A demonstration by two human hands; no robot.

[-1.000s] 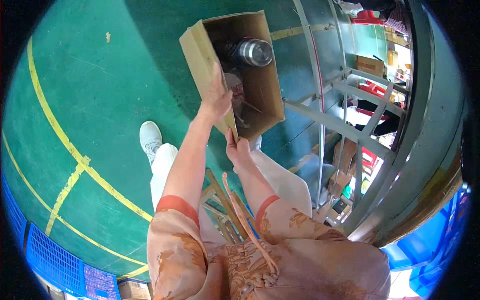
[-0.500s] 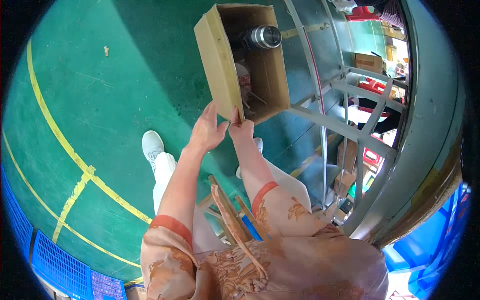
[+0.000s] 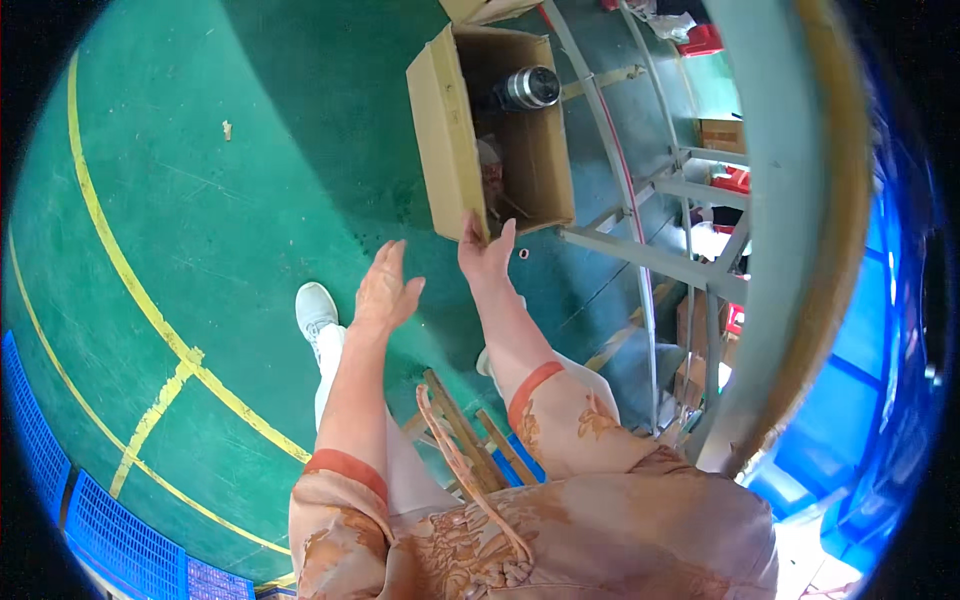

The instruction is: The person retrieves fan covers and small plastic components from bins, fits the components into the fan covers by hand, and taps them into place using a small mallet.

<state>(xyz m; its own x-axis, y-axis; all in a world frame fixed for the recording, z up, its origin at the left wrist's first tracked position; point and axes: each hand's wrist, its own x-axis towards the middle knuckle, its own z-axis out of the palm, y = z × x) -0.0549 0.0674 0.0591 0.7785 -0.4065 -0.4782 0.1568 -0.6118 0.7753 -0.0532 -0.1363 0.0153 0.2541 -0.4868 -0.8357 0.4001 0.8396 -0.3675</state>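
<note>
Cardboard carton [image 3: 440, 145]: far centre, opening toward viewer | left hand [image 3: 388, 290]: fingers apart, holding nothing, near-left of carton | right hand [image 3: 486, 250]: thumb and fingers spread at near corner, contact can't tell | risk: one-cornered tug could topple steel flask [image 3: 528, 88] inside, or snag carton on grey metal frame [image 3: 660, 265] just right

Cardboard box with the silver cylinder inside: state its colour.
Light tan-brown; the cardboard box shows best in the head view, on its outer left side.
</note>
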